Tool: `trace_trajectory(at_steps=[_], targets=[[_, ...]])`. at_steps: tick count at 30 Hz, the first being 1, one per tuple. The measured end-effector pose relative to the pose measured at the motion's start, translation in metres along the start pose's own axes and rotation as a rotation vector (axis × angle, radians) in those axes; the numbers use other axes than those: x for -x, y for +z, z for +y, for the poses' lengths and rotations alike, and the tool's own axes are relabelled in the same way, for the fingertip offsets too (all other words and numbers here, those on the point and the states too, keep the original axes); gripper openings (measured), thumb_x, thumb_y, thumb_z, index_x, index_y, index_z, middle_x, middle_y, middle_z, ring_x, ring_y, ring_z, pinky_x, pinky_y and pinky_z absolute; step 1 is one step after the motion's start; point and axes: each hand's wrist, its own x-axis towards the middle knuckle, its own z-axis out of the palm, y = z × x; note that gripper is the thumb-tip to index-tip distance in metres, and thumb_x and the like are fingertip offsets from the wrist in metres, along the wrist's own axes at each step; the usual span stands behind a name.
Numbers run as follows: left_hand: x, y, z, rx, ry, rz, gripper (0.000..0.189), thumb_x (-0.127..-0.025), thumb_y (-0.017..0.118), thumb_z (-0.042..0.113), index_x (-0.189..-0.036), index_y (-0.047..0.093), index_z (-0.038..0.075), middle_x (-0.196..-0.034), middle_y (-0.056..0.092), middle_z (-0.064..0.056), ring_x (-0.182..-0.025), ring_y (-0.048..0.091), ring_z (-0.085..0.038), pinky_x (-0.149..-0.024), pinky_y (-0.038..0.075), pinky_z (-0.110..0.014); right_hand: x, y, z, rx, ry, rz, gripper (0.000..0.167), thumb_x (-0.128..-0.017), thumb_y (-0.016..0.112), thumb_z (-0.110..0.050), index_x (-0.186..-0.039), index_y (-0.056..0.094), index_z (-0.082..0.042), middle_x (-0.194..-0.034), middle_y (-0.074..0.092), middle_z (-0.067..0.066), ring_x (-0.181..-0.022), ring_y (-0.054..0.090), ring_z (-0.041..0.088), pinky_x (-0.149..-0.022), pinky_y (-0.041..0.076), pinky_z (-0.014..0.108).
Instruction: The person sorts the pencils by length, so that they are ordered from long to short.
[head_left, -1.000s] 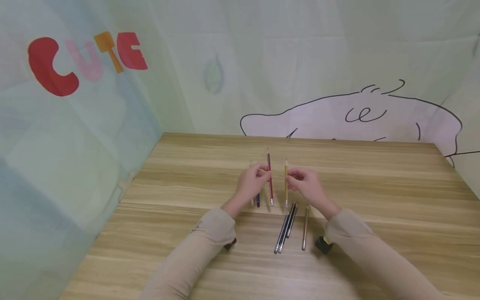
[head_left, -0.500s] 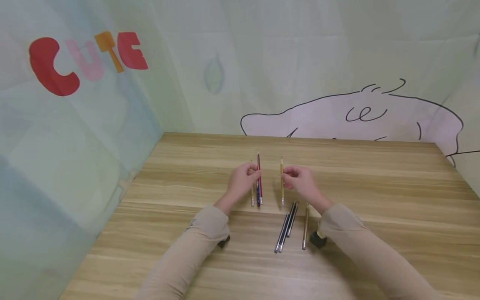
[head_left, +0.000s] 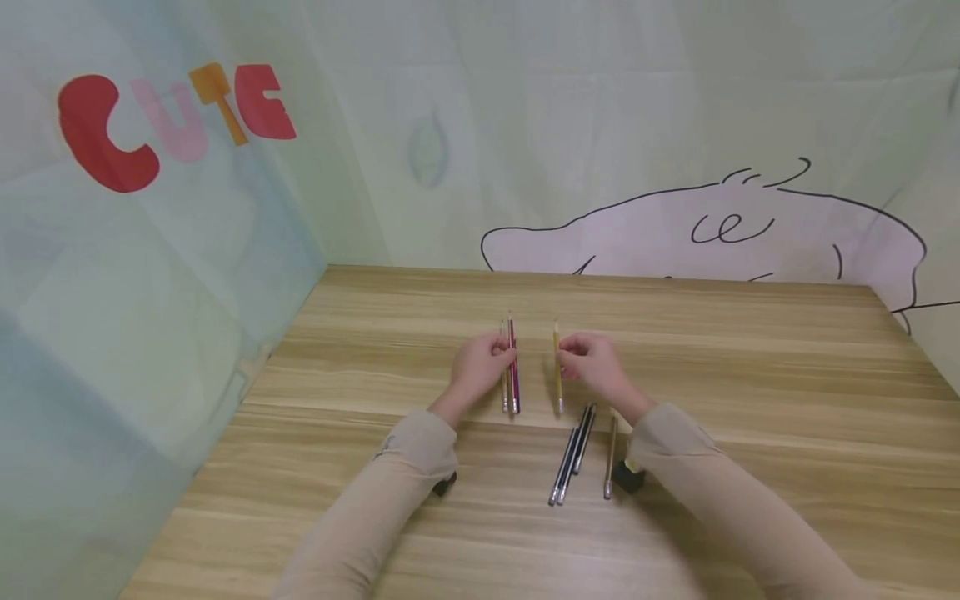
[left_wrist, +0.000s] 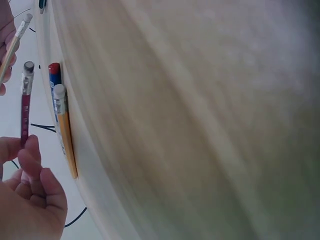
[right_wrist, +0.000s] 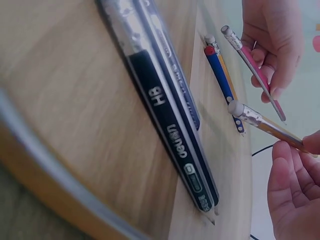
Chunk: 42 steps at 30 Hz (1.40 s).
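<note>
**Pinching a dark red pencil (head_left: 512,333) and a yellow pencil (head_left: 558,392), one per hand**

Gripping the dark red pencil between thumb and fingers of the left hand (head_left: 477,362), the yellow pencil likewise in the right hand (head_left: 597,365), at 3 o'clock from the red. Holding both above the table (head_left: 420,333), pointing them toward 12 o'clock. Having a blue pencil (right_wrist: 220,77) and an orange pencil (left_wrist: 66,135) beside the left hand, dark pencils (head_left: 582,442) at 6 o'clock from the yellow pencil, and a gold pencil (head_left: 611,458) at 5 o'clock.

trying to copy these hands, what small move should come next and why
Probably lower the red pencil beside the blue pencil and orange pencil: those two lie side by side on the table, while the left hand pinches the red one, raised close by them.
</note>
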Motion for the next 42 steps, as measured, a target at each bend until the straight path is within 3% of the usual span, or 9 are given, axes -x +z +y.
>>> trace_trajectory(at_steps=[7, 18, 23, 33, 42], targets=[[-0.002, 0.002, -0.001, -0.026, -0.015, -0.011, 0.014, -0.083, 0.058, 0.023, -0.089, 0.062, 0.011, -0.071, 0.060, -0.001, -0.051, 0.043, -0.009, -0.047, 0.035, -0.020, -0.002, 0.003, 0.000, 0.029, 0.020, -0.016, 0.023, -0.082, 0.053, -0.004, -0.100, 0.056, 0.010, -0.084, 0.062, 0.021, -0.055, 0.053, 0.008, -0.055, 0.049, 0.021], [-0.005, 0.003, 0.002, -0.106, -0.054, -0.029, 0.014, -0.083, 0.057, 0.024, -0.086, 0.062, 0.012, -0.078, 0.062, -0.001, -0.058, 0.048, -0.012, -0.053, 0.037, -0.023, -0.007, 0.004, 0.002, -0.011, 0.103, -0.036, 0.021, -0.083, 0.053, -0.003, -0.100, 0.055, 0.010, -0.076, 0.060, 0.014, -0.055, 0.052, 0.010, -0.054, 0.048, 0.020], [-0.007, 0.004, 0.003, -0.162, -0.074, -0.027, 0.013, -0.082, 0.056, 0.026, -0.081, 0.061, 0.013, -0.073, 0.060, 0.001, -0.057, 0.048, -0.012, -0.052, 0.036, -0.023, -0.008, 0.005, 0.003, -0.024, 0.100, -0.049, 0.021, -0.083, 0.053, -0.002, -0.100, 0.055, 0.011, -0.076, 0.060, 0.016, -0.054, 0.052, 0.010, -0.054, 0.048, 0.021], [-0.007, 0.006, 0.007, -0.163, -0.133, -0.053, 0.017, -0.084, 0.055, 0.027, -0.072, 0.057, 0.014, -0.064, 0.057, 0.003, -0.050, 0.045, -0.009, -0.046, 0.036, -0.021, -0.012, 0.011, 0.008, 0.000, 0.101, -0.068, 0.020, -0.083, 0.053, -0.003, -0.098, 0.056, 0.010, -0.073, 0.060, 0.014, -0.055, 0.051, 0.010, -0.053, 0.047, 0.021], [-0.008, 0.007, 0.007, -0.223, -0.115, -0.036, 0.028, -0.084, 0.054, 0.028, -0.060, 0.049, 0.015, -0.052, 0.047, 0.005, -0.043, 0.039, -0.009, -0.040, 0.030, -0.021, -0.014, 0.015, 0.010, 0.009, 0.130, -0.079, 0.019, -0.083, 0.053, -0.003, -0.097, 0.058, 0.008, -0.066, 0.057, 0.007, -0.054, 0.050, 0.011, -0.054, 0.047, 0.023]])
